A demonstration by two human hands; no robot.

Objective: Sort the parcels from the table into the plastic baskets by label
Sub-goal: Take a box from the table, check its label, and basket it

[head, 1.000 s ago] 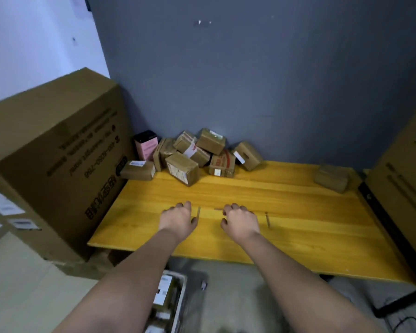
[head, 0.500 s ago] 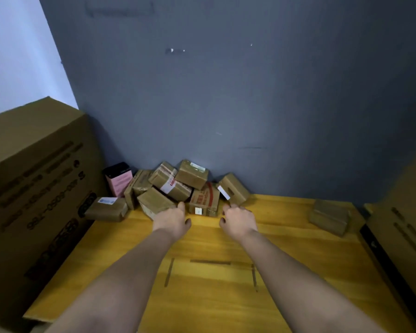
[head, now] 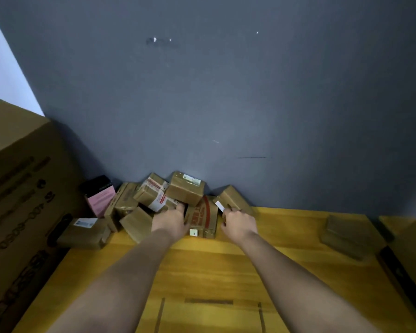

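Glossy yellow plank table (head: pixel 286 248), taped boxy cardboard parcels (head: pixel 185 191).

Nine brown parcels (head: pixel 186 191), one pink box (head: pixel 99 198), two hands (head: pixel 171 222).

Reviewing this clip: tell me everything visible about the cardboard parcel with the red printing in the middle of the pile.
The red-printed parcel is a small brown cardboard box with a red curved band and red characters on its near face, and a small white sticker near its bottom edge. It stands on the wooden table at the front of the pile, below the parcel with the white label on top. The left hand reaches in at its left edge and the right hand is close on its right; whether either grips it is unclear.
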